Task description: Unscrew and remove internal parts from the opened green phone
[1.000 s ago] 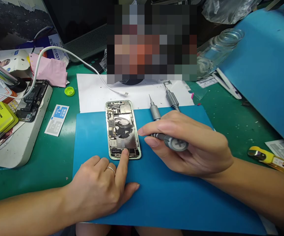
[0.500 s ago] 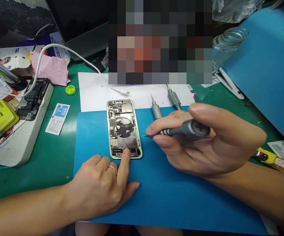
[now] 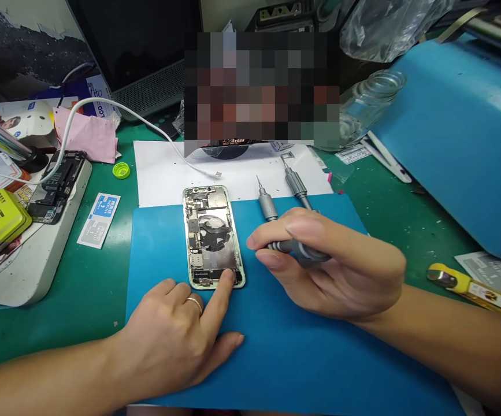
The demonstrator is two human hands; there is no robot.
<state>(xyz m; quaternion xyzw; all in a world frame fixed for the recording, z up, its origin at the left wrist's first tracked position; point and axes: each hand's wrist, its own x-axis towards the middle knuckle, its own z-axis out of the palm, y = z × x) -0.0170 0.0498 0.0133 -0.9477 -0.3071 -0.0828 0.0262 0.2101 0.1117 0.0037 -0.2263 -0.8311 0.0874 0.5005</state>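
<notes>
An opened smartphone [image 3: 215, 231], its inner boards and bare battery bay showing, lies face up on the blue mat [image 3: 159, 242]. My left hand [image 3: 176, 332] rests in front of it, index finger stretched out and touching the phone's lower right end, the other fingers curled, holding nothing. Just right of the phone, my right hand [image 3: 341, 266] grips a grey precision screwdriver [image 3: 304, 251] between thumb and fingers, above the mat. Its tip is hidden behind the fingertips. Beyond that hand lie two more screwdrivers, a shorter one [image 3: 267, 204] and a longer one [image 3: 296, 182].
A white cable [image 3: 146, 119] arches over to the white paper [image 3: 159, 173]. At left, a second phone frame [image 3: 57, 185] sits on a white box [image 3: 37, 277], near a green cap [image 3: 121, 170]. A glass jar [image 3: 363, 110], white tweezers [image 3: 389, 156] and a yellow-handled tool [image 3: 453, 278] are at right.
The camera view has shifted a little. My left fingertip has slid rightward along the phone's lower end. My right hand has turned the screwdriver, lowering its handle, and the tip has gone out of sight.
</notes>
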